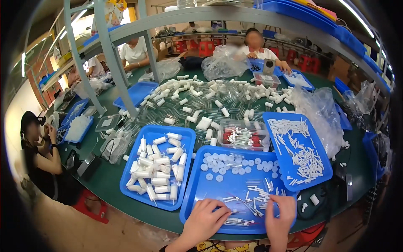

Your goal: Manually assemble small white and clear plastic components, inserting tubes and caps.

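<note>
White rods (255,200) beside curled left hand (205,217)

Slim rod pieces (254,199), loose batch, number not exactly countable by us. We record white sleeves, several with thin, bare, metallic-looking ends. State: unsorted, scattered, some crossing one another. Pose: lying down, pointing at mixed angles. Location: we find them in the shallow blue tray (197,189), between about 3 and 6 o'clock from its centre; finer detail is too small for us.
</note>
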Motion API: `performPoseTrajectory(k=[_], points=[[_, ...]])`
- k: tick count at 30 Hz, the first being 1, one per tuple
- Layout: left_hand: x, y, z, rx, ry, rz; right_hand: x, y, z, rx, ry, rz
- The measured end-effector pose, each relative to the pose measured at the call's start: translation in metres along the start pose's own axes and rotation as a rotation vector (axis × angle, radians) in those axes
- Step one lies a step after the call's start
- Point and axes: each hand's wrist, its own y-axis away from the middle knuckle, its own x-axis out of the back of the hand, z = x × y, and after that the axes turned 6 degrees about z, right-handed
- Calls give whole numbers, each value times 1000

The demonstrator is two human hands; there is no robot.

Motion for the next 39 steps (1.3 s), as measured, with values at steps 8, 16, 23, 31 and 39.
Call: performPoseTrajectory(k=[8,16,23,31,39], points=[[0,0,-1,7,13,20,54,16,59,-201,257,-213],[-1,-3,-1,20,15,23,67,15,68,-199,128,-322],[-1,-1,-1,22,17,18,66,21,71,-177,342,-112],[-2,-1,-2,24,5,19,61,27,76,-229,353,-95],[0,-1,-1,19,11,21,60,26,111,-195,320,-3]])
